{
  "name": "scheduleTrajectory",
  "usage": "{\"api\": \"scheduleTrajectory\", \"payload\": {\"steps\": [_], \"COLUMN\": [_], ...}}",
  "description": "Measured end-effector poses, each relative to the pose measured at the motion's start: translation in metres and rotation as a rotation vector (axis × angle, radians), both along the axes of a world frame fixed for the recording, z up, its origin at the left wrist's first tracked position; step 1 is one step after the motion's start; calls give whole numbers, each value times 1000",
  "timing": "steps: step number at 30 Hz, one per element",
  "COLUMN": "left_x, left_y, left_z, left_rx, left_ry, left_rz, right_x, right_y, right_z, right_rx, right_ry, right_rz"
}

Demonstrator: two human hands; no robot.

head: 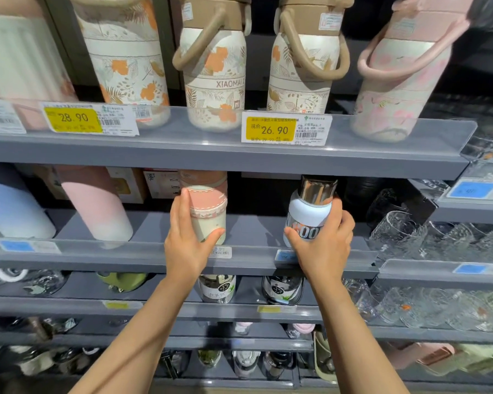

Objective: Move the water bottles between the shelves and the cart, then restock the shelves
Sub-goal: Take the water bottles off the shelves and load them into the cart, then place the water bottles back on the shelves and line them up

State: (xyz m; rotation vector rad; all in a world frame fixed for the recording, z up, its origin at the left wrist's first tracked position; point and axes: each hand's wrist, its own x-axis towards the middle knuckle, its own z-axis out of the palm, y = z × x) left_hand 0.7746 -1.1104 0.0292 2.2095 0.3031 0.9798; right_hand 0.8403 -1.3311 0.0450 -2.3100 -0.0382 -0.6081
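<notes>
Two hands – left hand [187, 240] grips pink bottle [207, 207], right hand [323, 245] white bottle [308, 214].

We read "XIAOMAI" on the cream, orange-flowered bottle with the tan loop handle [214, 81] on the top grey shelf. A yellow price tag [74, 119] on that shelf's clear front strip showed "28.90"; another yellow tag [271, 129] showed "26.90" above a smaller "29.90". The white bottle with the chrome cap [308, 214], held in the right hand [323, 245], carried large digits ending in "00". Other labels were too blurred.
</notes>
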Motion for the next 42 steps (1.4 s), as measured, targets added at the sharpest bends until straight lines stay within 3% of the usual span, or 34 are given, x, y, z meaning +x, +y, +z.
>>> {"api": "scheduleTrajectory", "payload": {"steps": [6,16,23,32,42], "left_x": [-1,-7,-48,-168,-306], "left_y": [1,-1,24,164,359], "left_z": [1,-3,0,24,86], "left_rx": [-5,-109,-13,-5,96], "left_ry": [-11,6,-15,-25,-155], "left_rz": [-6,-56,-102,-46,82], "right_x": [6,-5,-57,-147,-255], "right_y": [3,-5,24,181,413], "right_z": [-2,5,10,34,91], "right_rx": [109,46,51,210,195], "right_ry": [12,20,-84,-88,-131], "right_rz": [12,1,78,339,709]}}
